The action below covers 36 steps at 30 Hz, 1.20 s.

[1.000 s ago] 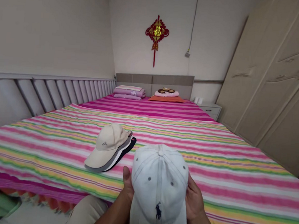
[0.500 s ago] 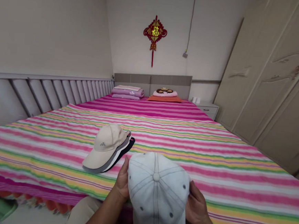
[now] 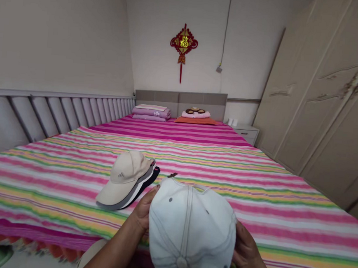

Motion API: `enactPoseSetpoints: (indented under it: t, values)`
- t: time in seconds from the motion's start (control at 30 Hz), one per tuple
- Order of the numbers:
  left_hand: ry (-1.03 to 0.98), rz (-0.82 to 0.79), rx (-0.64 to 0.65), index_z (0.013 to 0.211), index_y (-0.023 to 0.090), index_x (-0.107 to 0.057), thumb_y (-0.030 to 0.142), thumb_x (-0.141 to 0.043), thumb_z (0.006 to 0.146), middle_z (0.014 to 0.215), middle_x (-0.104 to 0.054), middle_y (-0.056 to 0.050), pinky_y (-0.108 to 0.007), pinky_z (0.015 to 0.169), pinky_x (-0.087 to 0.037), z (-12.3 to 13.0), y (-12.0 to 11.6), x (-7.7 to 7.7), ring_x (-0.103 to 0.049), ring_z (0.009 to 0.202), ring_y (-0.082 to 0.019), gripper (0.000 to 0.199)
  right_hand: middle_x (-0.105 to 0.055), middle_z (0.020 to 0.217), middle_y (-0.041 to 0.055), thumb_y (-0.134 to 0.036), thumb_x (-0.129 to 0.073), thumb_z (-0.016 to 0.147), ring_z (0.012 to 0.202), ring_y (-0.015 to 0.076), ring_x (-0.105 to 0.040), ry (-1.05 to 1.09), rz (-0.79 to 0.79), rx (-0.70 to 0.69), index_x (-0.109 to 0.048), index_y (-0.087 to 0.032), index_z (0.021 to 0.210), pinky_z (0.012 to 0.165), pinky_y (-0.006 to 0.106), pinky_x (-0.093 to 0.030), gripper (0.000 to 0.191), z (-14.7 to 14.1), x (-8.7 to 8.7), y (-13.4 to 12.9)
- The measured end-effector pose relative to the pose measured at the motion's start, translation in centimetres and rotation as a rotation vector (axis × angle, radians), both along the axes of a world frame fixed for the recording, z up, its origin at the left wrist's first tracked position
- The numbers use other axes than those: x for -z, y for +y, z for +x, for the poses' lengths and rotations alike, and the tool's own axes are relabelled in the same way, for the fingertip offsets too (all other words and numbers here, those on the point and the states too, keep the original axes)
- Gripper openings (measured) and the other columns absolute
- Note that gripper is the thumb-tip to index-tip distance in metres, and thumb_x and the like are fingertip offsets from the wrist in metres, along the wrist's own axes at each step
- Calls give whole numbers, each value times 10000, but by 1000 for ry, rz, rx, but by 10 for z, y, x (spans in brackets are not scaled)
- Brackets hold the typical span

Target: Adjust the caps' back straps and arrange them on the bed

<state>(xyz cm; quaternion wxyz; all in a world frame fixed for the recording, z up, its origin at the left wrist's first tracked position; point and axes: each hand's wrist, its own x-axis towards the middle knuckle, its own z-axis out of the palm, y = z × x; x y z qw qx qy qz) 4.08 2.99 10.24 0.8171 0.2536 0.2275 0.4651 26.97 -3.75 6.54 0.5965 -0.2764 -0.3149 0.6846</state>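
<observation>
A pale blue-white baseball cap [image 3: 191,230] is held up at the near edge of the bed, its crown and top button facing me. My left hand [image 3: 146,209] grips its left side, and my right hand [image 3: 246,244] grips its right side; some fingers of both are hidden behind the cap. The cap's brim is out of sight. Left of it on the bed lies a stack of nested caps, with a beige cap [image 3: 129,175] on top and grey, white and dark brims below. The stack's brims point toward the lower left.
The bed has a striped sheet [image 3: 269,203] and a grey headboard [image 3: 203,101]. Folded purple bedding [image 3: 151,113] and a pink bundle [image 3: 196,114] rest at its head. A slatted rail [image 3: 63,112] runs along the left; a wardrobe [image 3: 317,112] and nightstand [image 3: 247,133] stand right.
Both hands have tipped the pale cap, so its top button now sits lower and its rear opening and strap show at the upper edge. The cap stack has stayed put.
</observation>
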Motion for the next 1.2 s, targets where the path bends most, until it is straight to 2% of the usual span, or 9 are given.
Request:
enactPoseSetpoints:
  t: [0.1, 0.2, 0.3, 0.43, 0.67, 0.83, 1.0, 1.1, 1.2]
  values:
    - [-8, 175, 42, 682, 129, -616, 85, -640, 536, 545, -637, -23, -235, 464, -459, -3, -2, -1, -583, 447, -148, 155, -707, 860, 126, -398, -765, 440, 931, 347, -602, -59, -11, -38, -669, -203, 883, 833, 470, -422, 494, 1, -1, -5]
    - [-7, 238, 117, 667, 105, -614, 65, -647, 473, 549, -632, -33, -228, 479, -449, -6, -5, 4, -584, 472, -149, 201, -709, 810, 126, -303, -773, 423, 878, 348, -621, -78, 0, -92, -664, -166, 926, 799, 465, -440, 532, 0, 2, -12]
    - [-31, 163, 106, 680, 104, -628, 131, -674, 514, 550, -629, -32, -219, 518, -453, -6, -8, 9, -589, 502, -138, 174, -709, 731, 108, -273, -767, 442, 811, 327, -641, -72, -12, -117, -677, -164, 877, 761, 444, -457, 457, -1, 4, -18]
    - [16, 141, 116, 722, 114, -638, 168, -682, 591, 551, -609, -11, -189, 508, -422, -2, -14, 6, -552, 479, -93, 149, -698, 716, 103, -419, -759, 456, 715, 287, -643, -80, -9, -109, -684, -171, 839, 673, 379, -481, 463, 0, -1, -25]
    - [375, 291, 174, 660, 94, -637, 238, -732, 557, 503, -554, -7, -175, 430, -311, 0, -28, -11, -450, 417, -60, 201, -606, 582, 16, -377, -694, 621, 507, 116, -520, -176, 94, -204, -672, -177, 717, 503, 211, -371, 223, -3, -18, -39]
    - [495, 424, 184, 738, 98, -659, 335, -692, 620, 544, -534, 0, -173, 441, -263, 0, -40, -14, -397, 443, -44, 267, -632, 757, 50, -342, -686, 632, 604, 136, -529, -152, 207, -233, -644, -172, 694, 537, 236, -362, 186, -7, -25, -47]
    - [472, 438, 174, 767, 131, -670, 307, -700, 620, 607, -562, -2, -181, 496, -298, 1, -45, -12, -427, 502, -52, 231, -619, 604, 30, -366, -665, 669, 609, 144, -538, -121, 271, -179, -609, -176, 700, 580, 247, -364, 201, -9, -32, -47]
    - [382, 457, 160, 824, 148, -685, 273, -713, 610, 715, -619, -32, -188, 570, -346, 1, -43, -8, -501, 605, -79, 249, -500, 417, -30, -382, -651, 691, 484, 121, -506, -104, 302, -149, -614, -180, 839, 531, 242, -364, 254, -9, -38, -44]
    - [275, 393, 175, 852, 153, -689, 258, -741, 572, 683, -623, -32, -192, 553, -353, 3, -40, -1, -514, 571, -78, 303, -521, 435, -44, -363, -626, 730, 372, 83, -474, -105, 295, -224, -568, -210, 1033, 440, 214, -349, 344, -7, -44, -40]
